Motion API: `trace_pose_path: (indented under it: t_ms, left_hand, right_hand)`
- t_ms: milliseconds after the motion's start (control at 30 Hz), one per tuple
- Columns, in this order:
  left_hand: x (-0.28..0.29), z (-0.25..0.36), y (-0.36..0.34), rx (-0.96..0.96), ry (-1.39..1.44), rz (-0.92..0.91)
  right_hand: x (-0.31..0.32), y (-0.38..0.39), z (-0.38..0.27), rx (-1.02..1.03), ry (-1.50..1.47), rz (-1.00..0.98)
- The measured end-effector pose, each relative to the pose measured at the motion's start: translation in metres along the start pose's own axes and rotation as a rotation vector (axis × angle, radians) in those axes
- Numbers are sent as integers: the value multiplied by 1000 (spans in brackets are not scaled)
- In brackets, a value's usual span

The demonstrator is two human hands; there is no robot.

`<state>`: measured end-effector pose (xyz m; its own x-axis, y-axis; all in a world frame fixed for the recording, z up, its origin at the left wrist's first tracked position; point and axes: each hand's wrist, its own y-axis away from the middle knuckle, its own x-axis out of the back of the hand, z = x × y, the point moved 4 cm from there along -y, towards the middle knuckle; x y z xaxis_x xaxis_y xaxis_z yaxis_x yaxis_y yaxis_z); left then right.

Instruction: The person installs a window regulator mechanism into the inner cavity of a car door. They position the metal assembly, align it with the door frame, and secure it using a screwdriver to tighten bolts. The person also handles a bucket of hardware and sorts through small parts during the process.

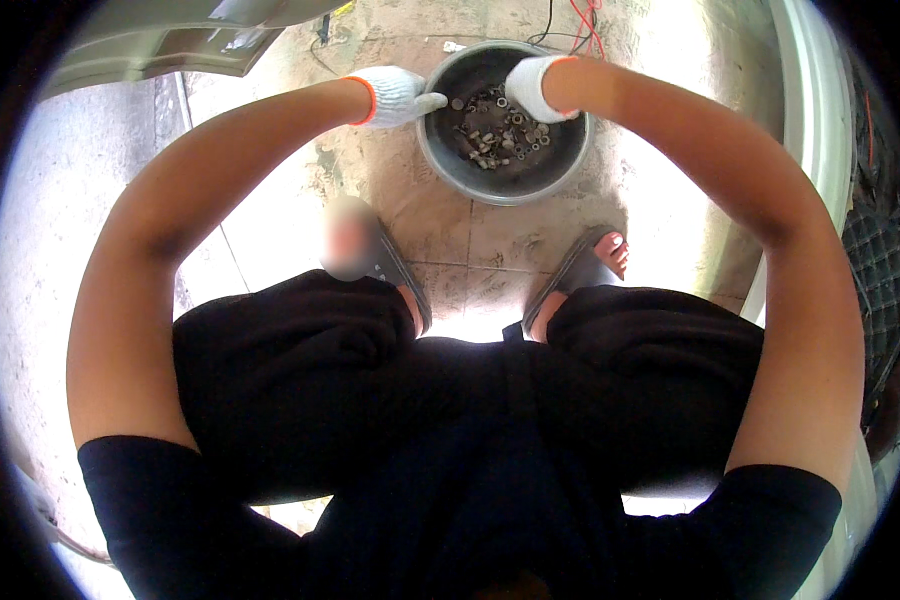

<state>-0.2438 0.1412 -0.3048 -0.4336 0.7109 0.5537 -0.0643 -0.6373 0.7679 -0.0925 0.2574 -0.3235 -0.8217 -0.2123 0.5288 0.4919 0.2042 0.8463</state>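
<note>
Between the two gloved hands sits a round, dark grey basin (510, 190) on the tiled floor (420, 235), its rim smooth and paler than the shadowed inside. Small metal parts (488, 140) lie loose across its bottom, below and to the left of the right hand (538, 88): ring-shaped pieces like nuts or washers, some shiny, others dull brown, and short stubby pieces heaped closer to the near wall. Grime darkens the bottom around them.

The left hand (402, 97), in a white knit glove with an orange cuff, is at the basin's left side, one digit stretched out to the rim; its other fingers are bunched out of sight, so its grip cannot be told. The right hand, gloved alike, is over the inside of the basin, curled downward; its fingertips are hidden, and whether it has hold of a part cannot be told. Just beyond it run red and black wires (592, 38).
</note>
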Motion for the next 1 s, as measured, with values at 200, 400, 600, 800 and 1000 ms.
trace_pose_path:
  t_ms: [200,400,600,800,1000]
  left_hand:
    - [3,3,-1,-2,-10,-12]
    - [5,5,1,-27,-55,-1]
    - [4,5,1,-45,-60,12]
    - [3,3,-2,-41,-80,39]
    - [1,0,-5,-55,-87,32]
  right_hand:
    - [-21,16,-43,77,-15,202]
    - [-28,18,-43,103,123,275]
    - [-27,18,-39,132,97,263]
    - [0,23,-44,52,-372,202]
    - [18,20,-57,126,-683,407]
